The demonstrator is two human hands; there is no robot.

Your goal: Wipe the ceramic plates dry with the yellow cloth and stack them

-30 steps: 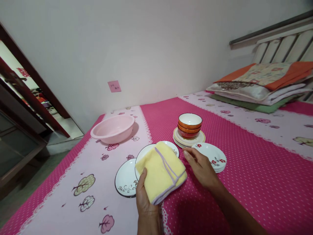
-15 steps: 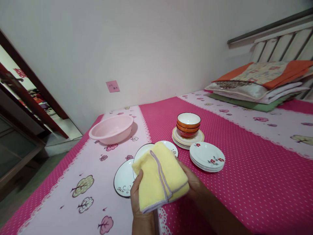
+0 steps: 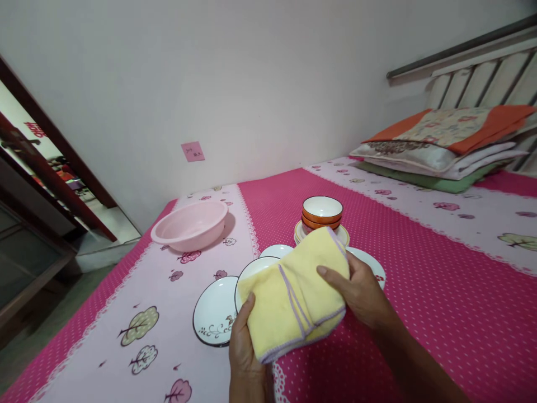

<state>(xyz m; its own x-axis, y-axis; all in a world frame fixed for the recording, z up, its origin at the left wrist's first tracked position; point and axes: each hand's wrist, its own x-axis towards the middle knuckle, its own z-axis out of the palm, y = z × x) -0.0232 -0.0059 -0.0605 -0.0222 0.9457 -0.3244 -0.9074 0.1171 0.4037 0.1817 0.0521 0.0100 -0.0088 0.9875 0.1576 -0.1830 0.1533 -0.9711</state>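
Observation:
A folded yellow cloth [image 3: 277,305] with purple edging is held up between my two hands. My left hand [image 3: 245,341] grips its left side, thumb on top. My right hand [image 3: 361,288] pinches the right side, thumb over the front. Behind the cloth, a white plate with a dark rim [image 3: 251,271] shows only its upper left edge; it moves together with the cloth, and its grip is hidden. Below it on the bedspread lies another dark-rimmed plate [image 3: 213,310] with a brown floral pattern. A further white plate [image 3: 277,251] peeks out beyond the cloth.
Orange bowls [image 3: 322,208] are stacked on yellow-rimmed plates [image 3: 344,235]. White plates with red flowers [image 3: 369,263] sit partly behind my right hand. A pink basin [image 3: 191,226] stands at the left. Folded bedding [image 3: 440,145] lies far right, by the radiator [image 3: 482,81].
My right hand has come round to the front of the cloth and moved right and up, spreading it wider. The plate behind the cloth has shifted slightly right and down.

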